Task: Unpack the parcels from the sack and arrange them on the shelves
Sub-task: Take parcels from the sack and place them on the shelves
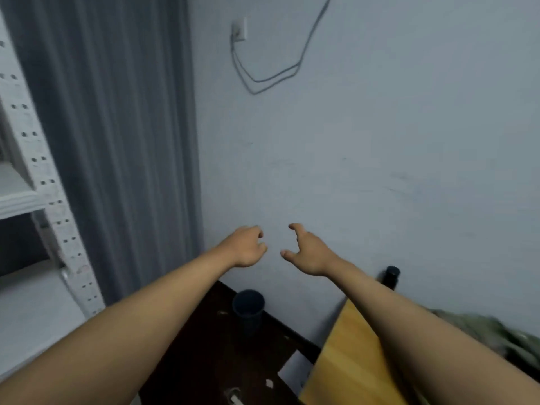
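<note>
Far left: white perforated shelf unit [43,182], its upright slanting down the frame edge, one board jutting out at mid height, bare as far as visible. Next to it, a grey curtain [117,135] hanging to the floor. Further right, a pale wall with a socket [239,30] and a looping cable [271,74].

At centre, both arms stretched forward and held up in front of the wall. Left hand [247,247]: fingers loosely curled inward, nothing in them. Right hand [309,252]: fingers spread and hooked, thumb apart, likewise holding nothing. Hands close together, palms turned toward each other, a narrow gap between.

Below, on the dark floor: a small dark bin [248,308] against the skirting. Right of that, a yellow wooden table [350,355] edge, and behind the right forearm a dark cylindrical object [391,276], too blurred to name.

Bottom right corner: a crumpled greenish fabric mass [496,337], probably the sack, lying on or beyond the table, mostly cut off by the frame. No parcel visible anywhere.

Key relation, as a judgement: sack low and to the right, behind and beneath the right forearm, so nearer the right hand; shelves on the opposite side, far left, nearer the left hand. Likely next: turn right and downward to reach into the sack, then carry leftward across the body. Long axis of the sack not readable from this sliver.
</note>
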